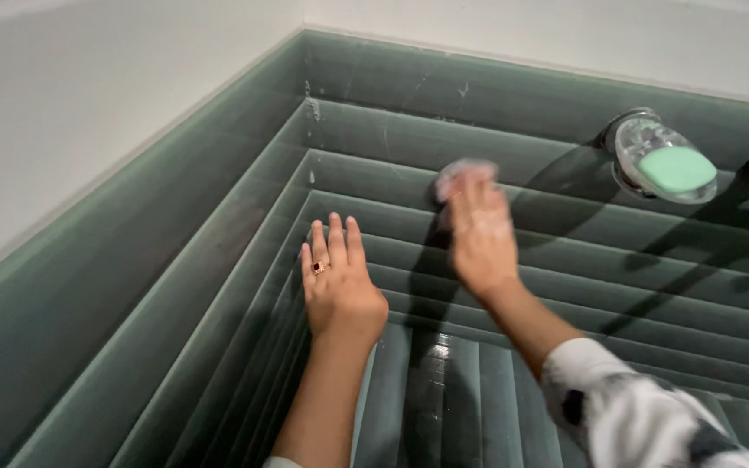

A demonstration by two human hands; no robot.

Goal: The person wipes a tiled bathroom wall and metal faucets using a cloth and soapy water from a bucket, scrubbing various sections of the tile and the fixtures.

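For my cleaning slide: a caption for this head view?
Left hand flat on green tiled wall; right hand presses a pink sponge near a soap dish.

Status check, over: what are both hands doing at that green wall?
Left hand flat on tiles, empty. Right hand presses pink sponge to tiles. Soap dish nearby, clear.

White walls (88, 95) above green ledge (175, 147)

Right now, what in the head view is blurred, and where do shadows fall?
Head view: the right hand and the pale cloth it presses on the green ridged wall are motion-blurred; the left hand is sharp; dark shadows fall beside the soap dish and under the right arm.
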